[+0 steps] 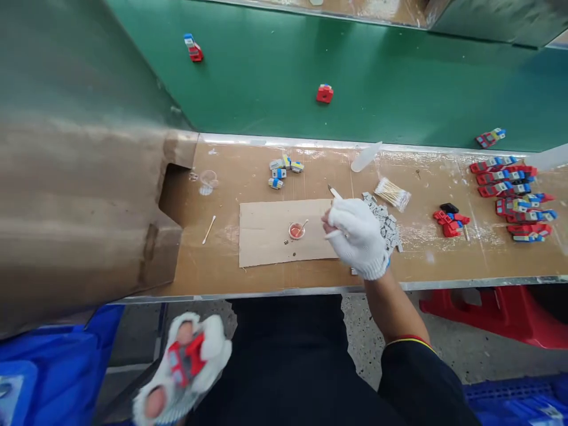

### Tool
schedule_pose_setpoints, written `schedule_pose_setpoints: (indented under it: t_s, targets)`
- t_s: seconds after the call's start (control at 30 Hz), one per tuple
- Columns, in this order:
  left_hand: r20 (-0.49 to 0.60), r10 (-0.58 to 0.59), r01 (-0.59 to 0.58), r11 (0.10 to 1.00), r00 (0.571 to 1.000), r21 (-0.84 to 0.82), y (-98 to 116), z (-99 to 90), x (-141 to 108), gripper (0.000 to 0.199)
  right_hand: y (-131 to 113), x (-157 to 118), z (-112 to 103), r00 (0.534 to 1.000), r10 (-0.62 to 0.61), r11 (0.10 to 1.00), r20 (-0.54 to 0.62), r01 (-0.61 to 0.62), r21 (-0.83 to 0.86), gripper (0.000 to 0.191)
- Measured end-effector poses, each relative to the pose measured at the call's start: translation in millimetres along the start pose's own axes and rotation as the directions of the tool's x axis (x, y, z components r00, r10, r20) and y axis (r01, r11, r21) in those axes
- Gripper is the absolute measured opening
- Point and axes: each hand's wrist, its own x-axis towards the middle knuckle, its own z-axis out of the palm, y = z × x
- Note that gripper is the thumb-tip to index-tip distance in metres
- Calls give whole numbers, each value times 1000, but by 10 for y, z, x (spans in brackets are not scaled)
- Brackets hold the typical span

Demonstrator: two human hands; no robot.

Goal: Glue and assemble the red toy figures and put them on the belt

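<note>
My left hand, in a white glove with bare fingertips showing, is closed around a red toy vehicle in front of the bench, blurred by motion. My right hand, also gloved, hovers above the bench with fingers pinched together; what they hold, if anything, cannot be made out. Left of it, a small cup of reddish liquid with a swab in it stands on a cardboard sheet. Small grey parts lie in a heap beside and partly behind the right hand. A white-handled pointed tool lies just beyond it.
Cotton swabs in a bag and a clear plastic tube lie behind. Red and blue toy vehicles line the right end, near loose red parts. Blue-and-yellow pieces sit at the back. A metal wall bounds the left.
</note>
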Motion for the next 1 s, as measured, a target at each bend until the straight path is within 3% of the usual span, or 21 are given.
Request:
schedule_pose_setpoints:
  t_s: [0.03, 0.07, 0.13, 0.17, 0.27, 0.3, 0.43, 0.53, 0.67, 0.87, 1.0]
  targets:
    - [-48, 108, -109, 993, 993, -33, 10, -16, 93, 56, 62, 152, 34, 994, -37, 999, 102, 36, 13, 18]
    - [-57, 148, -147, 989, 987, 12, 42, -29, 236, 49, 123, 272, 73, 977, -67, 998, 202, 64, 24, 15]
    - [69, 224, -232, 960, 972, 157, 169, -54, 636, 42, 238, 402, 152, 938, -102, 995, 331, 91, 47, 8]
    - [31, 248, -248, 939, 968, 239, 255, -65, 871, 46, 293, 412, 184, 927, -100, 995, 362, 85, 58, 8]
    - [-15, 288, -267, 905, 957, 330, 497, -87, 1559, 62, 446, 282, 233, 935, -60, 993, 349, 22, 112, 18]
    - [-9, 238, -220, 913, 971, 342, 542, -92, 1752, 65, 487, 213, 232, 942, -49, 991, 333, 5, 132, 24]
    - [65, 130, -144, 939, 989, 313, 499, -108, 2232, 62, 554, 36, 177, 940, -63, 982, 335, -1, 188, 40]
    - [109, 80, -110, 945, 991, 307, 383, -125, 2293, 60, 494, 69, 138, 924, -109, 973, 366, 25, 228, 29]
    - [61, 84, -99, 945, 995, 313, 312, -147, 2176, 61, 380, 154, 137, 933, -136, 975, 332, 66, 213, 14]
    - [-12, 139, -133, 964, 990, 230, 277, -110, 2099, 59, 377, 121, 182, 962, -91, 982, 258, 43, 186, 11]
    - [-45, 152, -143, 976, 987, 164, 296, -87, 2103, 72, 405, 58, 211, 967, -53, 980, 248, 4, 197, 13]
